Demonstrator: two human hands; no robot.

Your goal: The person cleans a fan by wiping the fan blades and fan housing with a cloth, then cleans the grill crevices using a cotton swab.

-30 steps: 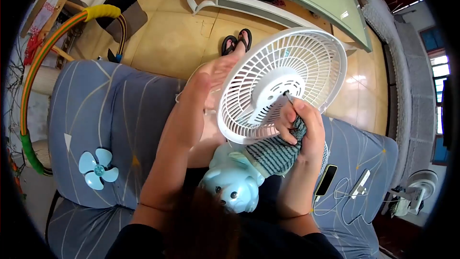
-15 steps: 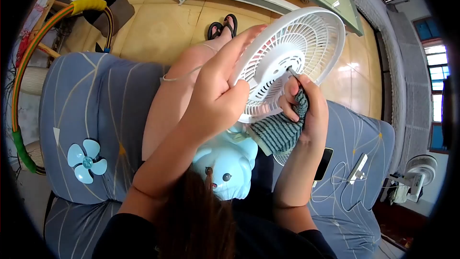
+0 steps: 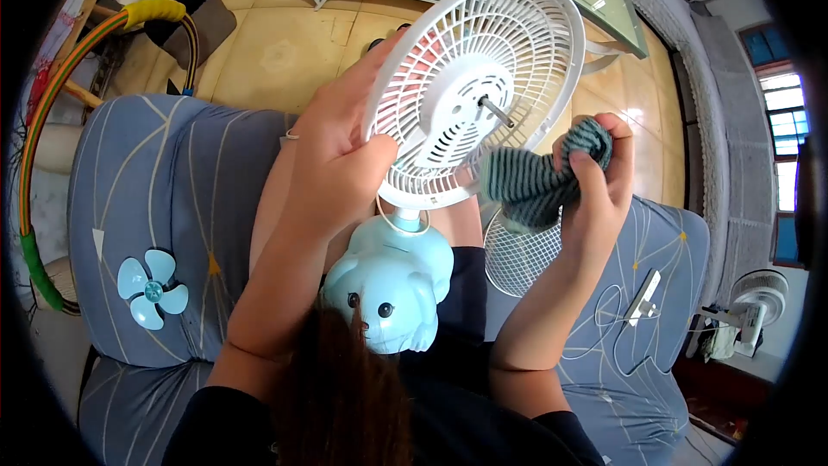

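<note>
The fan (image 3: pixel 401 246) is resting in parts on and around a seated person's lap. Near the left edge of the blue-grey sofa (image 3: pixel 121 177), close to the seam with the backrest, a light-blue blade (image 3: pixel 153 292) is lying flat, its four rounded vanes spreading from a central hub. The left hand (image 3: pixel 336 155) is gripping the left rim of the white slatted guard (image 3: pixel 444 112), the thumb lying over the near side and the fingers passing behind; its forearm is slanting up from the lap. The guard is tilting, and a bare metal shaft (image 3: pixel 496 110) is projecting rightward from its vented centre. Below, the glossy light-blue base (image 3: pixel 388 293), shaped as an animal with dark eyes, is sitting between the thighs. Right of the shaft and apart from it, a green-and-dark striped cloth (image 3: pixel 535 185) is hanging bunched from the right hand (image 3: pixel 608 173), which is raised and partly closed, thumb and fingers pinching the fabric. A white mesh cover (image 3: pixel 522 255) is showing beneath the cloth. Near the sofa's right edge, a white power strip (image 3: pixel 644 295) is lying.
</note>
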